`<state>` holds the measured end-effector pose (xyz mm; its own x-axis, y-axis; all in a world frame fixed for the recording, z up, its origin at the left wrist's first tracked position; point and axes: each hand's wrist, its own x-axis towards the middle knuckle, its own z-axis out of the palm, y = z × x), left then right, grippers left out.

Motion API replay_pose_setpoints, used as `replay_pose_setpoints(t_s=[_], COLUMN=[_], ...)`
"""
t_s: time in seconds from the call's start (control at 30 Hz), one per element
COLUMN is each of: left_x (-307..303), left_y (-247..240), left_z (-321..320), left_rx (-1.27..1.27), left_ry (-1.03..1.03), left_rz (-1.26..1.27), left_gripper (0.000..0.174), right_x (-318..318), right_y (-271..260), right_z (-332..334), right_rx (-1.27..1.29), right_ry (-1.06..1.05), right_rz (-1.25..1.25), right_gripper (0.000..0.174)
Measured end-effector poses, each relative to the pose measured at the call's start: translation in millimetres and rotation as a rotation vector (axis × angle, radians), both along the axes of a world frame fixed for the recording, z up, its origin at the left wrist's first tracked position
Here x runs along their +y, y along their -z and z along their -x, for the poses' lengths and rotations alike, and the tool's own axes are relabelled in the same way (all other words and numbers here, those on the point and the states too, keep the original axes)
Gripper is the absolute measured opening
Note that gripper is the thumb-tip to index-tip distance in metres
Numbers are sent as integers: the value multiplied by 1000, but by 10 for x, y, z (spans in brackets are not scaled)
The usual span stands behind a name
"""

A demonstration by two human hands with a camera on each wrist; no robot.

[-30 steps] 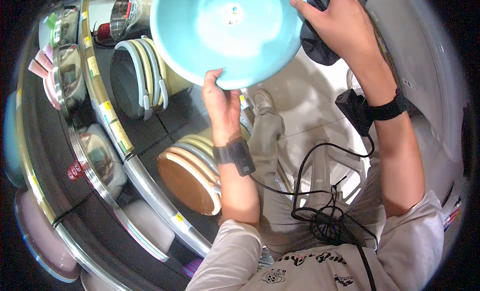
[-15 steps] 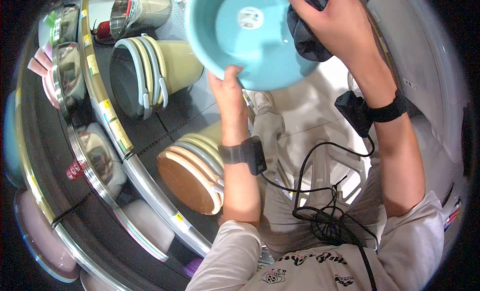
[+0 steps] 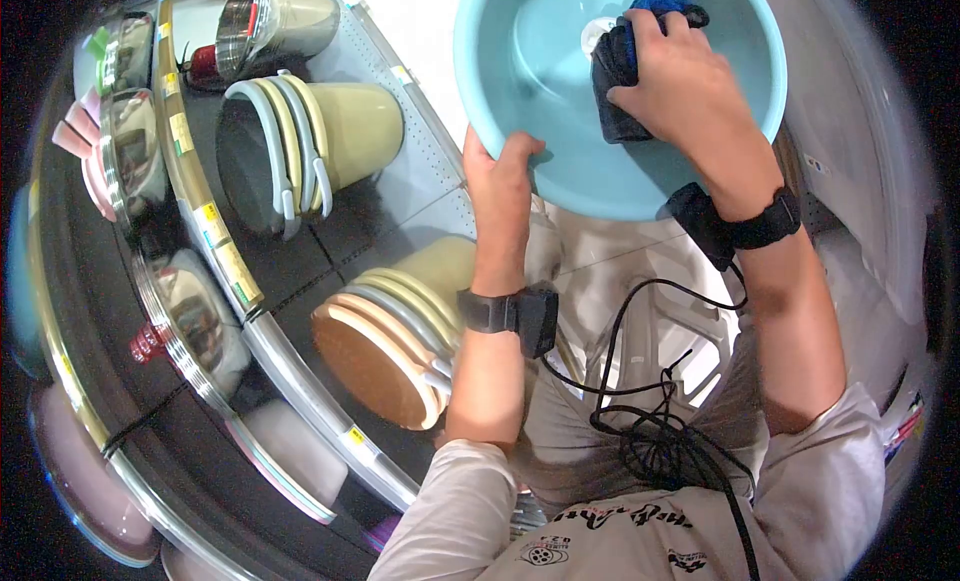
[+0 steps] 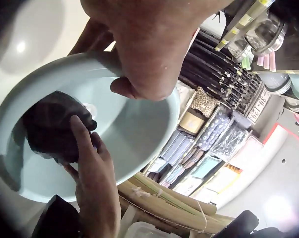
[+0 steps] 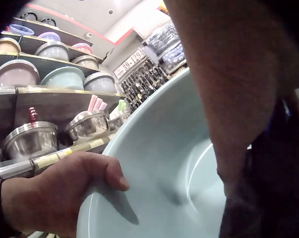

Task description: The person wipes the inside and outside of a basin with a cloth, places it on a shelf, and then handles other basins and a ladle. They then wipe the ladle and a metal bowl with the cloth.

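Observation:
A light blue plastic basin (image 3: 560, 171) is held up at the top of the head view, its inside facing the camera. My left hand (image 3: 502, 191) grips the basin's left rim, thumb over the inside and the other fingers behind the wall. Bunched in my right hand (image 3: 685, 96) is a dark cloth (image 3: 622, 106) with a blue part, lying against the basin's inside by a round white sticker (image 3: 597, 38). The left wrist view also shows the cloth (image 4: 53, 129) within the basin (image 4: 139, 139), with my right hand (image 4: 97, 183) on it.
Shelves on the left carry nested buckets (image 3: 365, 121), more buckets with a brown inside (image 3: 370, 366), and metal basins (image 3: 200, 306). A white stool (image 3: 650, 341) stands below the basin. Black cable (image 3: 655, 436) runs between both wrists over the lap.
The basin has shifted right and a little towards me, with my left hand still on its rim. My right hand has brought the cloth from the right rim to inside the basin.

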<state>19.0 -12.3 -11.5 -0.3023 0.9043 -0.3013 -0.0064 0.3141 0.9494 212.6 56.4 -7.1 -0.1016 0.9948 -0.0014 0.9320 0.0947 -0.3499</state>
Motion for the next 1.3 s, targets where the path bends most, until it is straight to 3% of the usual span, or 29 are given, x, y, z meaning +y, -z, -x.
replay_pose_setpoints(t_s=[0.27,0.33,0.77,0.83,0.87,0.93,1.13,1.3], left_x=[-23,-26,-31,-34,-33,-35,-38,-29], left_y=[-50,-32,34,33,40,45,-2,96], left_z=[-84,-66,-95,-101,-101,-103,-148,-160], left_rx=[-48,-38,-67,-69,-46,-22,-38,15], left_ry=[-17,-5,-19,-9,16,42,49,185], left_rz=[-26,-29,5,15,24,33,54,82], left_gripper=[24,24,28,29,31,32,36,48], right_x=[-42,-47,-86,-78,-83,-96,-69,-31], right_y=[82,175,147,115,119,132,98,119], right_z=[-77,-74,14,29,30,34,118,165], right_rx=[-57,-88,-53,8,9,43,175,220], right_ry=[-13,-44,-143,-139,-139,-202,-188,-160], right_rz=[28,-103,-3,131,131,24,12,-86], right_gripper=[82,30,26,47,47,27,27,25])
